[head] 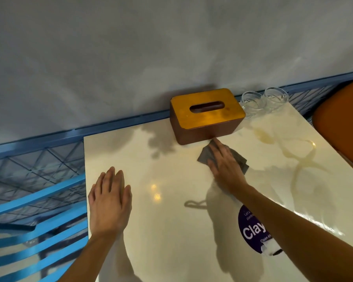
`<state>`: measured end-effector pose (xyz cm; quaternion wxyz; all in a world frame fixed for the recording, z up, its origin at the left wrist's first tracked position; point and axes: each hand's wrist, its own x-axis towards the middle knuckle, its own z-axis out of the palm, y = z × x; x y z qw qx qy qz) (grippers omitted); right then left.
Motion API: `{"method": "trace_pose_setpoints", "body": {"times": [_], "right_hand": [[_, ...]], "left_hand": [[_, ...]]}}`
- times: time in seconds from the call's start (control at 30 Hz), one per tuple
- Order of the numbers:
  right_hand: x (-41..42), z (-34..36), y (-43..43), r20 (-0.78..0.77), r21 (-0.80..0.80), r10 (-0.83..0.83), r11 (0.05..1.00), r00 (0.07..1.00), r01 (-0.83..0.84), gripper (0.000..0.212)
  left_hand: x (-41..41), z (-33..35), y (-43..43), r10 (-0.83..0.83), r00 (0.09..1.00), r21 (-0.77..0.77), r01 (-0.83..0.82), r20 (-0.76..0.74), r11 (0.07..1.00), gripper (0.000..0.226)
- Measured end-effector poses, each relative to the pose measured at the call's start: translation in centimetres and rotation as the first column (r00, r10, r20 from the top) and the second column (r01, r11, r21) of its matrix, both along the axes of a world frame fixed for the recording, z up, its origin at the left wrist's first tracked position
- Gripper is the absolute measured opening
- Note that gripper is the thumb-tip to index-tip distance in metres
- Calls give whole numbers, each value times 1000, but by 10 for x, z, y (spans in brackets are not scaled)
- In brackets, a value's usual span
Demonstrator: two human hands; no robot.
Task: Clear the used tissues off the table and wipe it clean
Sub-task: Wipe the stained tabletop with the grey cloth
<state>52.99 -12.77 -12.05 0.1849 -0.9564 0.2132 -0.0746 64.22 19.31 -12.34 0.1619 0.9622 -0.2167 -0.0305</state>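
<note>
The right hand (225, 165) is pressing a grey wiping cloth (240, 160) flat onto the cream, glossy table (171, 216), just in front of the wooden tissue box (207, 115). Its fingers are lying straight and close together on top of the cloth, not curling around it, and the fingertips are almost reaching the front wall of the box. The cloth is showing on both sides of the hand.

The left hand (110, 202) is resting palm down on the table, well to the left of the box and nearer to the person. Its fingers are straight and slightly spread, holding nothing.

The tissue box is standing at the far edge of the table, against the wall. Just to the right of it two clear glass cups (251, 102) are standing side by side. On the table right of the box, thin brownish liquid marks (302, 159) are curling over the surface, apart from the cloth. In front of the box, a round purple sticker (253, 231) is lying on the table, partly hidden under the right forearm.
</note>
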Motion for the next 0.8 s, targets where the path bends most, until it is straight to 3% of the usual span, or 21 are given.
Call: {"method": "trace_pose_setpoints", "body": {"times": [0.07, 0.13, 0.23, 0.3, 0.37, 0.43, 0.5, 0.57, 0.63, 0.73, 0.8], "right_hand": [[-3, 2, -3, 50, 62, -161, 985, 986, 158, 53], [3, -1, 7, 37, 8, -255, 967, 966, 255, 52], [14, -6, 37, -33, -91, -222, 972, 974, 218, 56], [19, -5, 63, -120, -99, -92, 992, 989, 80, 58], [17, -2, 92, -180, -65, 139, 986, 974, -153, 59], [7, 1, 102, -170, -21, 379, 921, 910, -388, 60], [-3, 0, 80, -120, 0, 490, 870, 863, -494, 60], [-14, -3, 47, -79, -39, 363, 929, 928, -367, 58], [-20, -3, 21, -84, -79, 100, 991, 991, -107, 56], [-5, -3, 33, -106, -142, -191, 974, 976, 175, 59], [10, -2, 65, -163, -144, -245, 964, 956, 223, 60]], "left_hand": [[2, 0, 0, -3, 1000, -4, 3, 3, 1000, 63], [2, -1, 1, -8, 1000, 3, 8, 5, 1000, 63], [1, -1, 0, -8, 1000, 1, 8, 3, 1000, 63], [1, 0, 0, -4, 1000, 1, 4, 1, 1000, 62], [1, 0, 1, 0, 1000, -1, 0, -6, 1000, 62], [1, 1, 0, 4, 1000, -12, -4, -8, 1000, 62], [0, 1, 0, 2, 1000, -13, -2, -5, 1000, 61], [1, 1, 1, 3, 1000, -6, -3, 2, 1000, 61], [2, 0, 1, -1, 1000, 0, 1, 3, 1000, 60], [1, 0, 0, -5, 1000, 4, 5, 6, 1000, 60], [1, 0, 0, -4, 1000, -8, 4, 3, 1000, 60]]}}
